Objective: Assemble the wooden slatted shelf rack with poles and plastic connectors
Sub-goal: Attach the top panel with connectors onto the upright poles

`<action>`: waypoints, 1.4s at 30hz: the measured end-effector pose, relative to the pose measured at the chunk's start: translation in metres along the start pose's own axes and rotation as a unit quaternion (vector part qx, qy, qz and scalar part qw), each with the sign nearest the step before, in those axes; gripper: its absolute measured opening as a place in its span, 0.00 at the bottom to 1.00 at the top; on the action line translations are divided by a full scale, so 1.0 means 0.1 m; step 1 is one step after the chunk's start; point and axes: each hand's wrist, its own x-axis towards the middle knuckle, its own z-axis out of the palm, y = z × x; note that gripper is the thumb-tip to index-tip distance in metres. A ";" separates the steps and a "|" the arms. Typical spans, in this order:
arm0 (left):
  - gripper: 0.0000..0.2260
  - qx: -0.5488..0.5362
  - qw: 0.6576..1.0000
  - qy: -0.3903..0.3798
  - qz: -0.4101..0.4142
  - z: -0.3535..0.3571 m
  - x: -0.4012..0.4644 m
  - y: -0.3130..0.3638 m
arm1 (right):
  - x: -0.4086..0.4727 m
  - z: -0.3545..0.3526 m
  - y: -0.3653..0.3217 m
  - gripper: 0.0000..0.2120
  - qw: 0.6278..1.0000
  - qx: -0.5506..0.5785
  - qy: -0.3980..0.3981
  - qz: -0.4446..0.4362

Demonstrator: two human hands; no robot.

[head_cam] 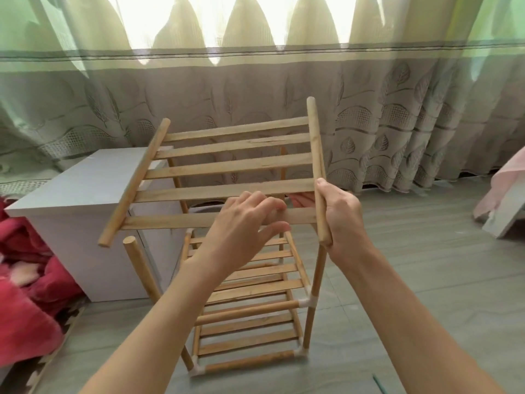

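Wooden panel: slatted, held tilted in the air above the rack.
Right hand: fingers curled round the panel's right side pole.
Left hand: fingers on its nearest slat, thumb underneath.
Rack: on the floor under both hands, white connectors at its corners.
Cabinet: white, to the left.

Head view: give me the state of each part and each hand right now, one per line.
Loose slatted shelf: held up, tilted, above the rack, not attached.
Right hand: grips the shelf's right side rail.
Left hand: fingers on the nearest slat.
Rack frame: standing on the floor, lower shelves joined.
White connectors: fitted at the rack's corners.
Front-left pole: upright, top end bare.
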 end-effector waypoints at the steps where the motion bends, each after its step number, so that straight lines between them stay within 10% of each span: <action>1: 0.23 0.005 1.000 -0.001 0.002 0.00 0.00 0.01 | 0.00 0.02 0.00 0.14 1.000 0.006 -0.006 0.002; 18: 0.16 -0.085 0.994 0.028 -0.067 -0.12 0.10 -0.03 | 0.10 0.04 -0.03 0.07 1.000 0.015 0.013 0.015; 21: 0.19 -0.125 0.989 -0.011 -0.083 -0.13 0.11 -0.09 | 0.15 0.05 -0.12 0.23 0.998 -0.006 -0.037 0.056; 27: 0.22 -0.073 0.991 -0.074 -0.079 -0.04 0.12 -0.05 | 0.19 0.05 -0.06 0.08 0.994 0.012 -0.046 0.093; 42: 0.16 -0.255 0.949 -0.066 -0.175 0.06 0.22 -0.02 | 0.28 -0.01 0.00 0.23 0.976 -0.185 -0.048 -0.103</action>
